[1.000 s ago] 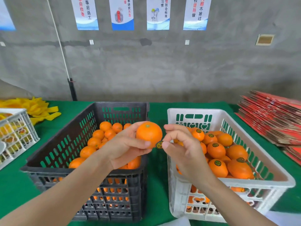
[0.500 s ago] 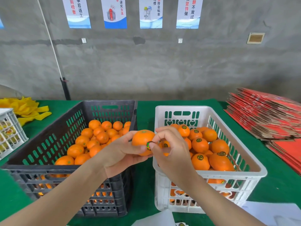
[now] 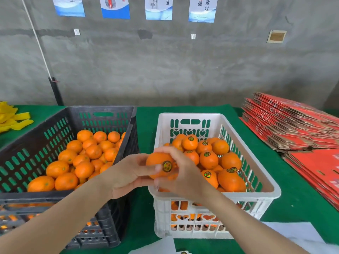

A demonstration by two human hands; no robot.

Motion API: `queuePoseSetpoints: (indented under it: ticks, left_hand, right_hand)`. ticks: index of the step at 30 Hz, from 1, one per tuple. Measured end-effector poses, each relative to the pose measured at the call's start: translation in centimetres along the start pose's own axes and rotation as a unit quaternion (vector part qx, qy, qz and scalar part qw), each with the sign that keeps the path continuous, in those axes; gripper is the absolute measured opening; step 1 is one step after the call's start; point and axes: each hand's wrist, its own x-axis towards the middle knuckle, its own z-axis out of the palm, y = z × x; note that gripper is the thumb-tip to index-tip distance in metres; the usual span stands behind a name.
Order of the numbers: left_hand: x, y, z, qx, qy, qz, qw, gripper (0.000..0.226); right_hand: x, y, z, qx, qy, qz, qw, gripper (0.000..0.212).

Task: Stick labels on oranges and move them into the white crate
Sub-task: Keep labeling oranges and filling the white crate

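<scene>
My left hand point(image 3: 126, 177) holds an orange point(image 3: 157, 163) above the near left corner of the white crate point(image 3: 256, 196). A round green-and-gold label point(image 3: 167, 166) is stuck on the orange's front. My right hand point(image 3: 183, 177) curls around the orange's right side, thumb blurred beside the label. The white crate holds several labelled oranges point(image 3: 208, 159). The black crate point(image 3: 36, 196) on the left holds several unlabelled oranges point(image 3: 83, 169).
A stack of red flattened cartons point(image 3: 300, 129) lies to the right on the green table point(image 3: 145, 121). Yellow material point(image 3: 11, 116) sits at the far left. White sheets point(image 3: 291, 233) lie at the near edge. A grey wall with posters stands behind.
The label went from my right fingertips onto the orange. Both hands carried the orange right and down, from over the black crate's edge to the white crate's near corner.
</scene>
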Motion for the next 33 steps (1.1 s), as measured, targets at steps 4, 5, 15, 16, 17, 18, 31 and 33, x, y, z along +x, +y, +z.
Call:
queuePoseSetpoints:
  ticks: [4, 5, 15, 16, 17, 18, 31, 33]
  left_hand:
    - [2.7, 2.3, 2.0, 0.063, 0.043, 0.011, 0.997, 0.034]
    - [3.0, 2.5, 2.5, 0.079, 0.051, -0.006, 0.995, 0.035]
    - [4.3, 1.5, 1.4, 0.117, 0.051, -0.028, 0.991, 0.023]
    - [4.4, 1.7, 1.5, 0.113, 0.051, -0.028, 0.992, 0.022]
    - [4.2, 1.9, 1.5, 0.109, 0.046, -0.027, 0.993, 0.022]
    - [4.1, 2.0, 1.4, 0.108, 0.041, -0.024, 0.993, 0.021]
    - [3.3, 3.5, -14.1, 0.229, 0.270, 0.050, 0.934, 0.018]
    - [3.7, 1.9, -18.0, 0.446, 0.250, -0.012, 0.860, 0.012]
  right_hand:
    - [6.0, 5.4, -5.0, -0.096, 0.148, 0.048, 0.983, 0.050]
    - [7.8, 7.4, -6.6, -0.126, 0.188, 0.088, 0.970, 0.050]
    - [14.1, 21.7, -11.1, -0.278, 0.125, 0.331, 0.893, 0.059]
    - [14.4, 22.0, -11.1, -0.294, 0.101, 0.348, 0.884, 0.060]
    - [14.6, 22.4, -11.0, -0.308, 0.076, 0.363, 0.876, 0.059]
    - [14.6, 22.7, -10.9, -0.317, 0.048, 0.373, 0.871, 0.054]
    - [13.0, 4.2, 4.1, -0.254, 0.060, -0.189, 0.947, 0.034]
    - [11.5, 2.0, 8.4, -0.276, -0.041, -0.270, 0.922, 0.036]
